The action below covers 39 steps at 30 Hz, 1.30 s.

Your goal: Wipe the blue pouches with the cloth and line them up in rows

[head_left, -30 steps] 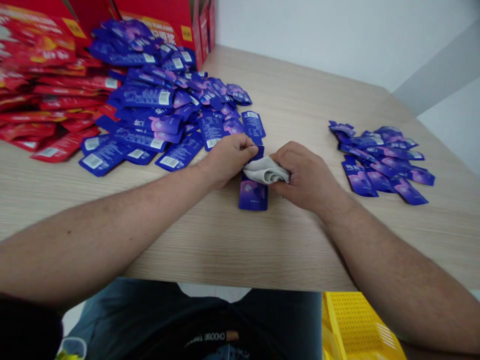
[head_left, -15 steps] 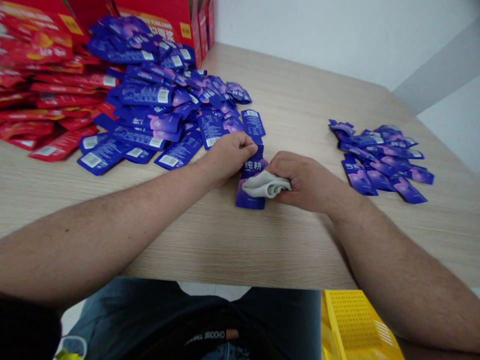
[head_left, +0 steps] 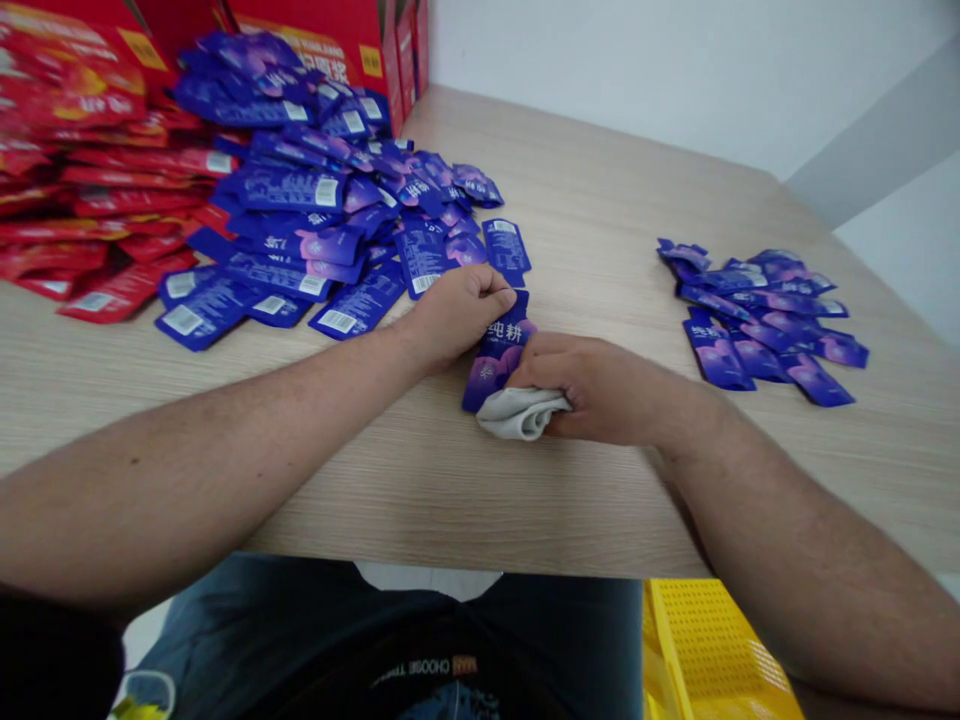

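**A:** Where was the pouch [head_left: 499, 345] at that moment?

**B:** It lay flat on the tabletop [head_left: 585, 220], about midway between the left and right edges and closer to the near edge, printed face up.

**A:** And the hands?

**B:** The left hand [head_left: 457, 315] was pinched shut on the pouch's far end, pinning it down. The right hand [head_left: 600, 385] was closed around a bunched grey cloth [head_left: 521, 412] and pressed it on the pouch's near end. The two hands were close together but not touching.

**A:** Was that a good way to wipe it?

**B:** I thought so. With the far end pinned, a stroke toward the near edge would pull the pouch taut instead of crumpling it. I would have kept the cloth flat and the pressure even, and run the stroke right off the near end. The strip under the left fingers was covered, so it would have needed its own pass.

**A:** Anything close enough to get in the way?

**B:** The big pile [head_left: 322, 190] of purple pouches reached from the far left corner to just beside the left hand. The small pile [head_left: 765, 310] sat well apart by the right edge.
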Each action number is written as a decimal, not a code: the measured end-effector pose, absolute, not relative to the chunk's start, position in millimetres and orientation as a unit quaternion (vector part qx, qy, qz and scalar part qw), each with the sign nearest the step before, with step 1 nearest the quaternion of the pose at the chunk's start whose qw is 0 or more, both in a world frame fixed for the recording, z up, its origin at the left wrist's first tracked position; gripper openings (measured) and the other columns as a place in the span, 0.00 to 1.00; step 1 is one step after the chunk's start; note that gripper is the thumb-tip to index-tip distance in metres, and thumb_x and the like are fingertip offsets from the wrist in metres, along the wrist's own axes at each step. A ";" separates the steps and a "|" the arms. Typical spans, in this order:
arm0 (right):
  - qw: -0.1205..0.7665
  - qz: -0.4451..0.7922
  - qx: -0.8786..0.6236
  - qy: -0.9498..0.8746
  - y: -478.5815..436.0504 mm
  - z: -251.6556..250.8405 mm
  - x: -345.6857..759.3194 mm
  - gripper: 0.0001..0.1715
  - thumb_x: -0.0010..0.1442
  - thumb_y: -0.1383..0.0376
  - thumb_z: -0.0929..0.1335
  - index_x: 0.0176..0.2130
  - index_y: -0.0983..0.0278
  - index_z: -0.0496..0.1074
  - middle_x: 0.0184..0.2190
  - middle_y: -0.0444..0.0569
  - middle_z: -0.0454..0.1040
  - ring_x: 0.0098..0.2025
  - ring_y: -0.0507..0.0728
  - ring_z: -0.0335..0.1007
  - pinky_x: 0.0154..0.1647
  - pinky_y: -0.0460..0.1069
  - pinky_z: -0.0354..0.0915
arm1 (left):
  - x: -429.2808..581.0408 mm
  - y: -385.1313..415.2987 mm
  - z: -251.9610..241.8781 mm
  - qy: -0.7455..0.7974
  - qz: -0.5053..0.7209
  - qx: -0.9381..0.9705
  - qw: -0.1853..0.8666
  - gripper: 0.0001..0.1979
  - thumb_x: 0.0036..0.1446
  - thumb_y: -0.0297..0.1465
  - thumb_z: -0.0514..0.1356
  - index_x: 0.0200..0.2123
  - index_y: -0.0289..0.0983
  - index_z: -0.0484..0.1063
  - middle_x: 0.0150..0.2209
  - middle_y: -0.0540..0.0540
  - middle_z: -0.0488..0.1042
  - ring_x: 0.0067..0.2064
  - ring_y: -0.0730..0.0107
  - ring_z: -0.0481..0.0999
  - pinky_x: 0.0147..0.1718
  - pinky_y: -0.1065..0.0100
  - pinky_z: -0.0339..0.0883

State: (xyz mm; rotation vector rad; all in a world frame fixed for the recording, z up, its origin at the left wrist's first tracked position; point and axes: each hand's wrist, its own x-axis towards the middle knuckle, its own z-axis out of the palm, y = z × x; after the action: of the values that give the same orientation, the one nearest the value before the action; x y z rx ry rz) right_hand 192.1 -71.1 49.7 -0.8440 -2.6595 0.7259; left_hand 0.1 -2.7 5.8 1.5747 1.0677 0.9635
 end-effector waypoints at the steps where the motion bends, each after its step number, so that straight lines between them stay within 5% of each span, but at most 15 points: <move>1: 0.128 0.245 -0.295 -0.915 -71.7 50.2 192.0 0.14 0.57 0.73 0.72 0.44 0.60 0.78 0.41 0.47 0.78 0.43 0.57 0.75 0.44 0.50 0.69 | 0.4 -2.5 5.5 0.437 0.398 0.639 0.492 0.07 0.60 0.29 0.62 0.29 0.37 0.71 0.26 0.52 0.69 0.28 0.73 0.63 0.29 0.69 0.57; 6: 0.182 0.144 -0.374 -0.898 -67.1 47.9 196.0 0.11 0.55 0.68 0.74 0.41 0.61 0.77 0.37 0.49 0.77 0.41 0.60 0.73 0.42 0.52 0.67 | 3.7 0.6 -0.3 0.428 0.426 0.593 0.532 0.06 0.59 0.27 0.61 0.29 0.38 0.69 0.25 0.52 0.68 0.27 0.73 0.63 0.27 0.69 0.57; 12: 0.119 0.250 -0.300 -0.913 -74.1 47.0 186.9 0.13 0.57 0.71 0.72 0.43 0.60 0.79 0.42 0.48 0.78 0.43 0.57 0.74 0.46 0.51 0.68 | 1.3 1.5 -2.2 0.429 0.416 0.627 0.501 0.06 0.59 0.30 0.62 0.29 0.38 0.70 0.27 0.51 0.70 0.29 0.73 0.65 0.28 0.69 0.58; 20: 0.267 0.021 -0.514 -0.815 -57.9 38.0 197.0 0.06 0.60 0.61 0.74 0.37 0.60 0.75 0.34 0.50 0.76 0.39 0.62 0.70 0.39 0.54 0.64 | 3.4 -1.5 1.4 0.445 0.390 0.624 0.511 0.07 0.61 0.30 0.61 0.29 0.38 0.71 0.26 0.51 0.70 0.27 0.72 0.66 0.27 0.69 0.59; 26: 0.224 0.097 -0.391 -0.888 -64.8 41.5 194.6 0.09 0.55 0.67 0.72 0.39 0.60 0.75 0.36 0.49 0.76 0.39 0.60 0.71 0.40 0.52 0.64 | 0.7 -2.2 0.0 0.414 0.401 0.640 0.508 0.05 0.58 0.30 0.64 0.30 0.38 0.72 0.26 0.52 0.70 0.28 0.73 0.65 0.27 0.70 0.58; 33: 0.248 0.042 -0.476 -0.843 -60.2 38.2 197.3 0.06 0.56 0.64 0.73 0.37 0.60 0.75 0.34 0.49 0.75 0.38 0.61 0.70 0.38 0.53 0.64 | 3.2 -3.2 5.7 0.428 0.400 0.617 0.525 0.06 0.59 0.27 0.62 0.29 0.37 0.70 0.26 0.52 0.70 0.28 0.74 0.65 0.29 0.70 0.58; 39: 0.205 0.137 -0.343 -0.906 -68.0 43.1 192.2 0.10 0.57 0.68 0.72 0.41 0.60 0.76 0.37 0.49 0.76 0.40 0.59 0.73 0.41 0.52 0.67 | 0.8 -4.9 8.4 0.438 0.391 0.647 0.487 0.06 0.59 0.27 0.63 0.28 0.37 0.72 0.26 0.52 0.70 0.29 0.73 0.65 0.30 0.69 0.58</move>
State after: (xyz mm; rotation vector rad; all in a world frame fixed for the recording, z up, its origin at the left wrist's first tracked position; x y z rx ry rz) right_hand 192.2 -68.0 43.1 -0.9564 -2.5268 0.3807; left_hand 0.8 -4.9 8.4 1.5728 1.0655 0.9514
